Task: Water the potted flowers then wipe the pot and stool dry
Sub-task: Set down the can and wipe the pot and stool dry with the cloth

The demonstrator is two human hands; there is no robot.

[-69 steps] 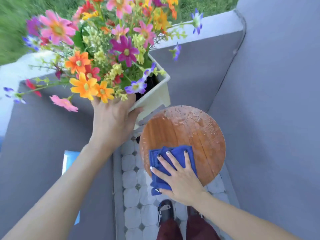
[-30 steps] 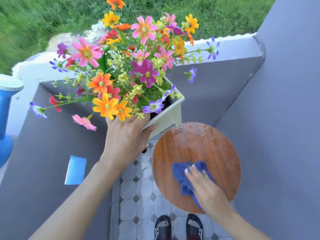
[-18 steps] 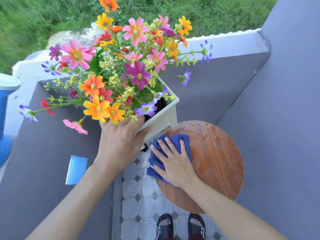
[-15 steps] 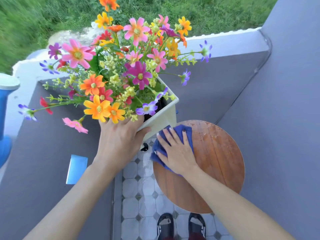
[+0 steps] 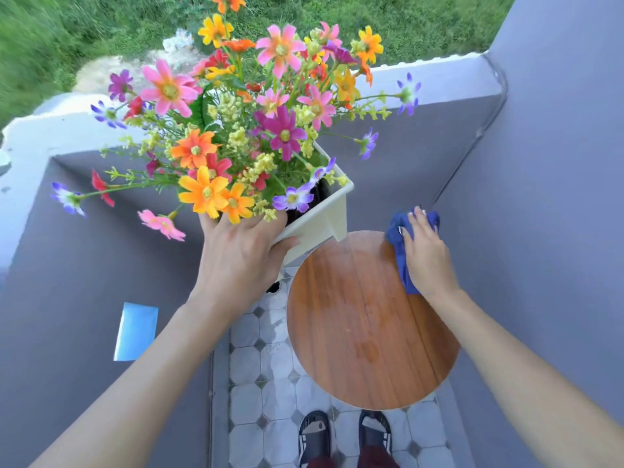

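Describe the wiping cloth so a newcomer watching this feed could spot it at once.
Start at the round wooden stool top in the middle of the view, over the tiled floor. At its far right edge, the right hand presses a crumpled cloth against the wood. It is the only dark blue fabric here; the pale blue rectangle far left is flat and untouched.

Cloth (image 5: pixel 400 251) now at stool's (image 5: pixel 364 332) far-right edge.

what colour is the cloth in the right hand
Dark blue cloth, under the right hand at the stool's far edge; head view.
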